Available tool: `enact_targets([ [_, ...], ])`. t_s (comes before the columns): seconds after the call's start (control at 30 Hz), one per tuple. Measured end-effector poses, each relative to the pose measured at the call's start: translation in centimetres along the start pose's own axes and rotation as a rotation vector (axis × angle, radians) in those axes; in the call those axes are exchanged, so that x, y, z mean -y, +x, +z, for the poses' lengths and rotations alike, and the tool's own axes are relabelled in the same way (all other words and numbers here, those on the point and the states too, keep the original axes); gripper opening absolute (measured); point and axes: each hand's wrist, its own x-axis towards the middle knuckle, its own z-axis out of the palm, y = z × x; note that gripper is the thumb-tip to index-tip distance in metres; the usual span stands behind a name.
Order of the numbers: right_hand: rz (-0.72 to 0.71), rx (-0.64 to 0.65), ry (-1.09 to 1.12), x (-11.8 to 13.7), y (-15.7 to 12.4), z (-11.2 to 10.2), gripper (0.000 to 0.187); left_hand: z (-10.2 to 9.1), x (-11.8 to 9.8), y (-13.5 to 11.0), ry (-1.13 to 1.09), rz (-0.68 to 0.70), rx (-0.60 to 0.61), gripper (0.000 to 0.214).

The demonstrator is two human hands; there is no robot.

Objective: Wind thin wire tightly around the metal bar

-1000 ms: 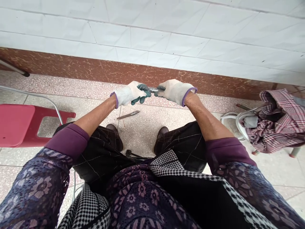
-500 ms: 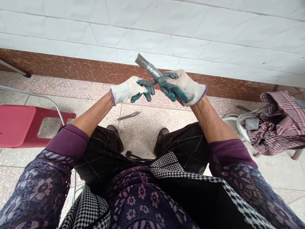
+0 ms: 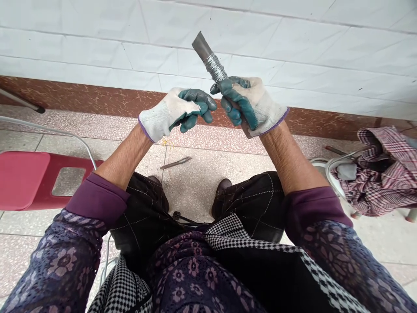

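We hold the wire-wrapped metal rod (image 3: 210, 61) tilted up before the tiled wall (image 3: 293, 52), our right hand (image 3: 249, 104) fisted round its lower end to steady it, while our left hand (image 3: 177, 111), fingers curled narrow, waits beside, seemingly empty.

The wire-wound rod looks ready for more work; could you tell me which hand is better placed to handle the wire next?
Probably the left hand: it is curled beside the rod, while the right hand is shut around it.
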Motion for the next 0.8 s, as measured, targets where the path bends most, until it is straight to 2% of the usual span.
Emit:
enact_targets([
  [0.1,0.001,-0.003,-0.006,-0.2,-0.4,0.2,0.058,0.2,0.1,-0.1,0.057,-0.028,-0.046,0.022],
  [0.17,-0.038,-0.034,-0.010,-0.3,-0.8,0.5,0.048,0.2,0.2,-0.2,0.103,-0.059,-0.064,0.023],
  [0.23,-0.069,-0.052,-0.020,-0.5,-0.9,0.6,0.041,0.1,0.4,-0.3,0.125,-0.095,-0.057,0.023],
  [0.33,-0.055,-0.028,-0.037,-1.3,-0.6,0.4,0.041,0.1,0.7,-0.4,0.084,-0.140,-0.016,0.025],
  [0.43,-0.052,-0.096,-0.016,-2.4,0.2,0.1,0.036,0.7,1.0,-0.5,0.060,-0.118,-0.031,0.026],
  [0.53,-0.022,-0.168,-0.068,-3.0,0.8,0.0,0.028,1.6,1.4,-0.3,0.139,-0.084,-0.091,0.020],
  [0.6,-0.012,-0.179,-0.094,-3.0,0.7,0.1,0.027,2.0,1.8,0.0,0.168,-0.095,-0.061,0.018],
  [0.7,-0.027,-0.129,-0.006,-2.5,-0.4,0.0,0.030,1.6,2.7,0.5,0.178,-0.122,-0.021,0.019],
  [0.8,-0.034,0.038,0.090,-1.9,-1.9,0.0,0.034,0.7,3.3,0.8,0.224,-0.152,-0.024,0.019],
])
